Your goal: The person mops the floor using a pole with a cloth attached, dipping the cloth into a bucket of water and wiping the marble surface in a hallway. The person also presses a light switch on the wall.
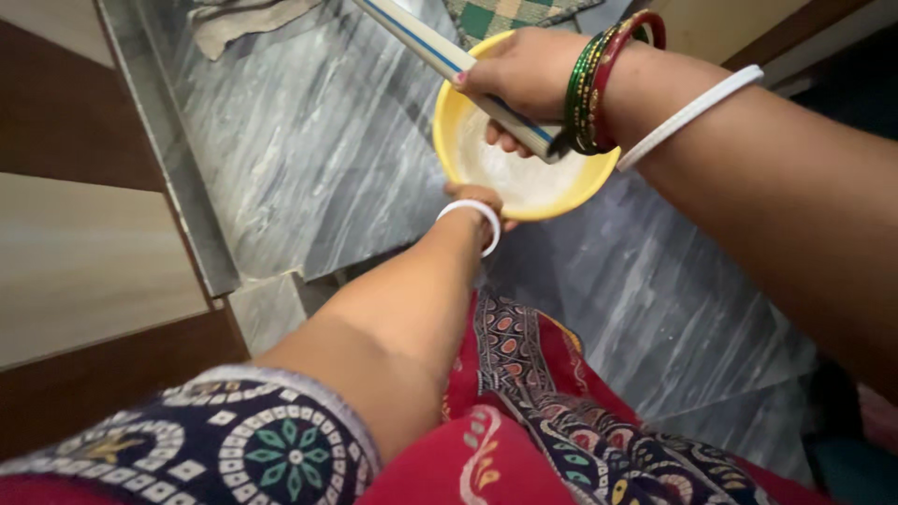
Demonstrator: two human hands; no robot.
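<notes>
A yellow bowl with white contents is held above a grey marble floor. My left hand grips the bowl's near rim from below; a white bangle circles that wrist. My right hand is closed around a long white stick with a blue stripe, which slants from the upper left down over the bowl. Green and red bangles and one white bangle sit on my right wrist.
Grey marble floor spreads beneath. A brown and beige wooden panel stands at the left. A crumpled cloth and a green checked cloth lie at the top. My red patterned garment fills the bottom.
</notes>
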